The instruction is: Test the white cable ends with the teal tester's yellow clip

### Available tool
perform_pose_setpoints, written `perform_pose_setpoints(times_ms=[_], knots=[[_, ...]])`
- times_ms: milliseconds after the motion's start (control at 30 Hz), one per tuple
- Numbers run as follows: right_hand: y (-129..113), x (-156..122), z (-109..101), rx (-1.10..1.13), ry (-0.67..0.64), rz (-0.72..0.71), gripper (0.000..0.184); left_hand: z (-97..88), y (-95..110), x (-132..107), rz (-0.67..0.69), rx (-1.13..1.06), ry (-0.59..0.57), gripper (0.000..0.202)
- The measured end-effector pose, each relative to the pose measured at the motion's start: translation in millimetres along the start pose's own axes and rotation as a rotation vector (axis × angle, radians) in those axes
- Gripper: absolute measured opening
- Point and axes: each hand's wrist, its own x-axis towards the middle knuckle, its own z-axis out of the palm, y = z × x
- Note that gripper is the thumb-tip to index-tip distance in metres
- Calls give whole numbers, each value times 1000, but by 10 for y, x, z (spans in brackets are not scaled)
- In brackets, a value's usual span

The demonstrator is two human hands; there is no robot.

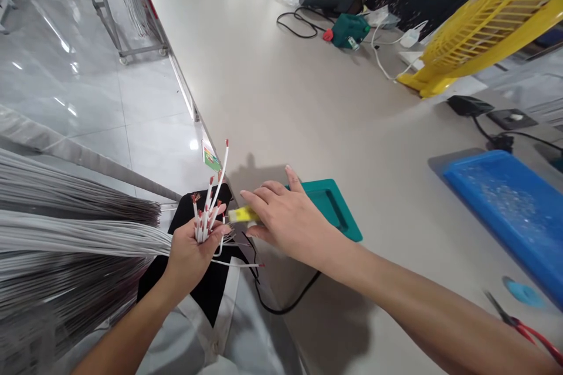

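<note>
My left hand is closed around a bundle of white wires whose short ends stick up with red tips. One wire stands taller than the others, and another points right toward the table edge. My right hand grips a yellow tool with a pale end, held level and pointing left at the wires; its kind is unclear. Between the tool's end and the bundle only a small gap shows. Just behind my right hand lies a teal tray, partly covered by it.
Long grey-white wires hang at the left. The table carries a blue tray of small clear pieces, red-handled pliers, a yellow fan and a green device. A black cord loops by the near edge.
</note>
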Motion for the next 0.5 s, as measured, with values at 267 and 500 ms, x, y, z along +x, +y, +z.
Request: perform_pose_setpoints(times_ms=[267,500], knots=[[-12,-3,-29,52,-20,18,47,-45,13,-62,-78,-145,-14,45],[-123,17,-159,223,70,-92,28,-60,73,-122,-18,-169,-53,40]])
